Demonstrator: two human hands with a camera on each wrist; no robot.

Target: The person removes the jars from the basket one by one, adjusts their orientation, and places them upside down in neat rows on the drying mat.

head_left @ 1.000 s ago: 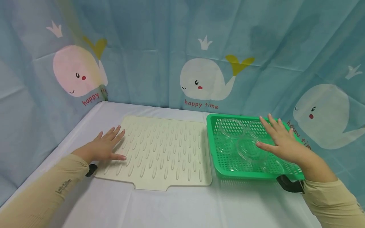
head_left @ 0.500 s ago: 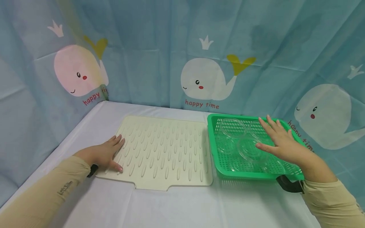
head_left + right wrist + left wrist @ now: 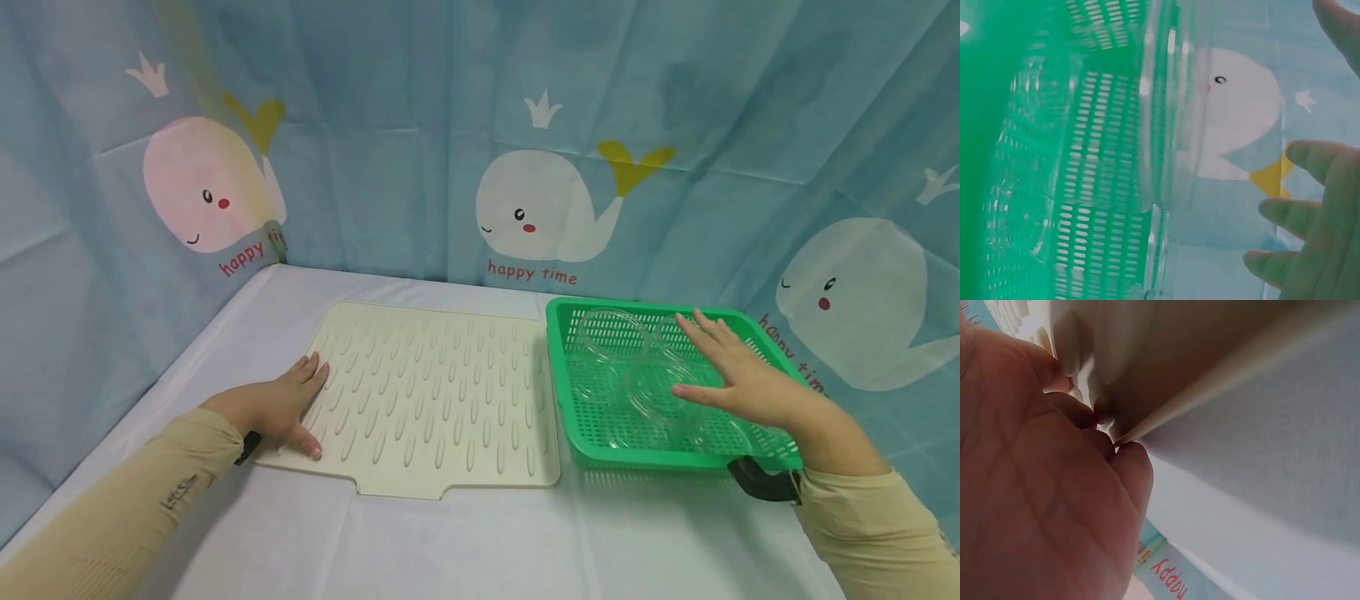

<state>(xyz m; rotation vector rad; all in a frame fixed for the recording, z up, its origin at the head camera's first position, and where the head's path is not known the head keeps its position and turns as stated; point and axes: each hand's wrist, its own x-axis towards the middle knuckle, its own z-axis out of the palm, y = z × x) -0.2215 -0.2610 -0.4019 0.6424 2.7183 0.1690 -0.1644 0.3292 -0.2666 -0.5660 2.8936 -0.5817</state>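
My left hand (image 3: 277, 410) rests with fingers spread on the left edge of a cream drying mat (image 3: 442, 392) with raised oval ridges. In the left wrist view, its fingertips meet the ridges and the little finger (image 3: 1134, 475) lies at the mat's edge. On the right, my right hand (image 3: 753, 387) hangs over a green plastic basket (image 3: 660, 460), fingers extended and holding nothing. Several clear round plastic bowls (image 3: 663, 393) stand inside the basket. The right wrist view shows their rims (image 3: 1172, 112) beside the fingers (image 3: 1285, 215), with a gap between.
A white cloth (image 3: 465, 550) covers the table. The basket stands just right of the mat. Behind the table hangs a blue curtain (image 3: 375, 183) printed with whales, which also runs along the left side.
My left hand has come down onto the mat's left edge, its thumb moving lower. The right hand has dipped slightly over the basket. Mat and basket stay in place.
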